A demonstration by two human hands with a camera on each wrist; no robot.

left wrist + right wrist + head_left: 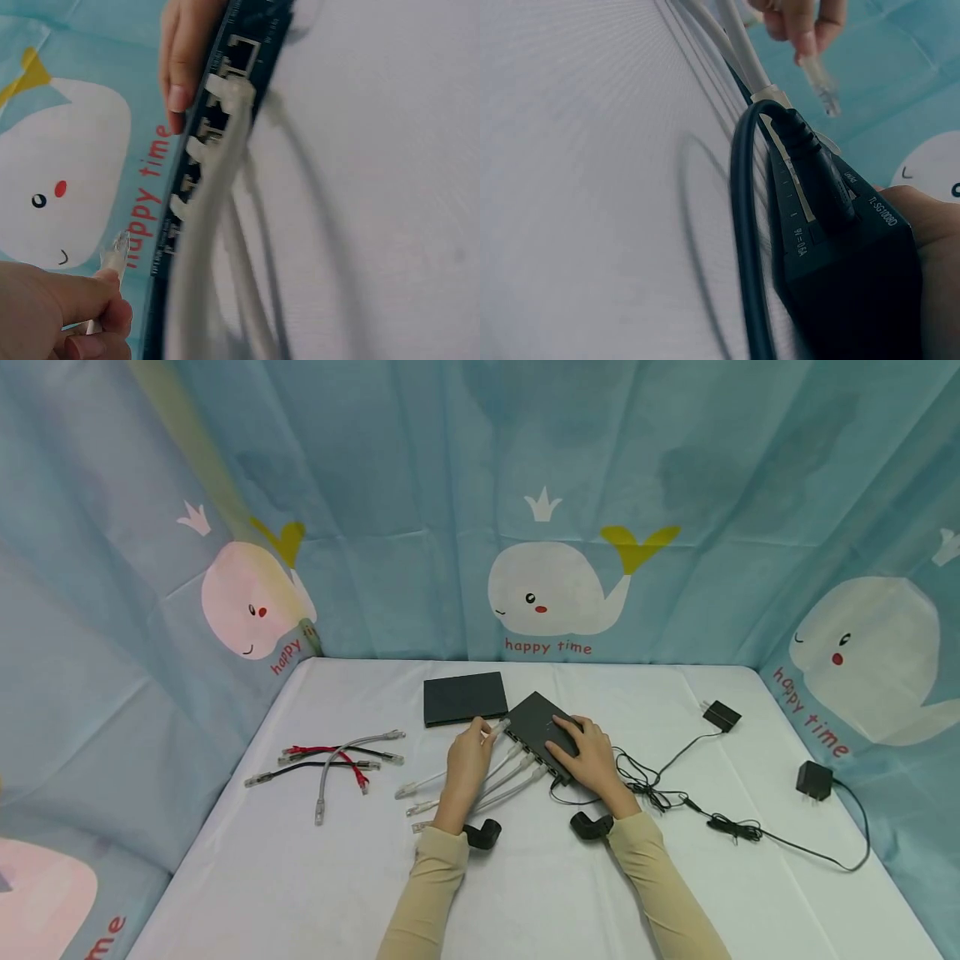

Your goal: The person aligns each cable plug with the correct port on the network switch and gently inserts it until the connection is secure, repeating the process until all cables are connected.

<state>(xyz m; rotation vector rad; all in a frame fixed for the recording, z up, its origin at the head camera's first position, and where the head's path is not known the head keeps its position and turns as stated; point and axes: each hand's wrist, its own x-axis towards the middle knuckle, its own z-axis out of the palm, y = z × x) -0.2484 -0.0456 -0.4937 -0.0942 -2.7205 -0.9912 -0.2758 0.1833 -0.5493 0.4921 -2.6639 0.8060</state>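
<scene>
A white network cable's clear plug (116,251) is pinched between the thumb and fingers of my left hand (469,760). In the head view this plug is beside the left end of a black network switch (534,714); whether they touch cannot be told. My right hand (592,760) lies on the switch's top near its right end, with fingers spread. Several pale network cables (506,783) are plugged into the row of ports facing me and leftward. A black power plug (817,172) sits in the jack at that row's right end.
Behind the switch lies a second flat black box (465,699). Loose network cables, red, black and grey (330,768), are spread on the left. On the right are two black power adapters (722,716) with bundled cords (652,789). A printed curtain (450,510) surrounds the white table (300,893).
</scene>
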